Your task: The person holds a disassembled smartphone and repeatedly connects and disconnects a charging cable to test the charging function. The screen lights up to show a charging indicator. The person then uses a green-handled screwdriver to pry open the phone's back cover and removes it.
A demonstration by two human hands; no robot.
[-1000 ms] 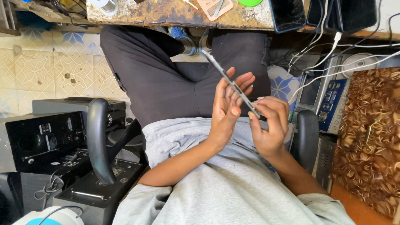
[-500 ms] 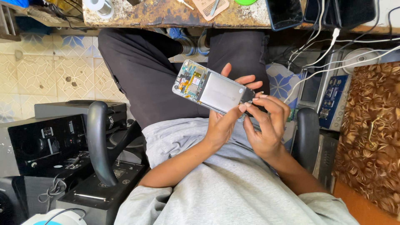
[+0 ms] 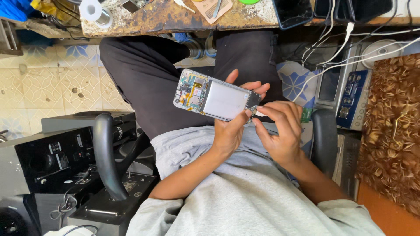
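Note:
An opened smartphone (image 3: 214,97) with its back cover off lies flat above my lap, showing a silver battery and circuit boards. My left hand (image 3: 234,126) holds it from underneath, thumb pressed on the near edge and fingertips showing past the far edge. My right hand (image 3: 280,129) sits at the phone's right end, thumb and forefinger pinched on a small part (image 3: 259,112) by the phone's corner.
A worn workbench (image 3: 175,17) runs along the top, with a solder spool (image 3: 92,9), a dark phone (image 3: 292,12) and white cables (image 3: 341,39). Black chair armrests (image 3: 105,157) flank me. Black equipment boxes (image 3: 48,157) stand left; a blue device (image 3: 350,94) stands right.
The phone turned from edge-on to lying flat with its insides facing me. My right hand's fingers moved onto the phone's right end and pinched there.

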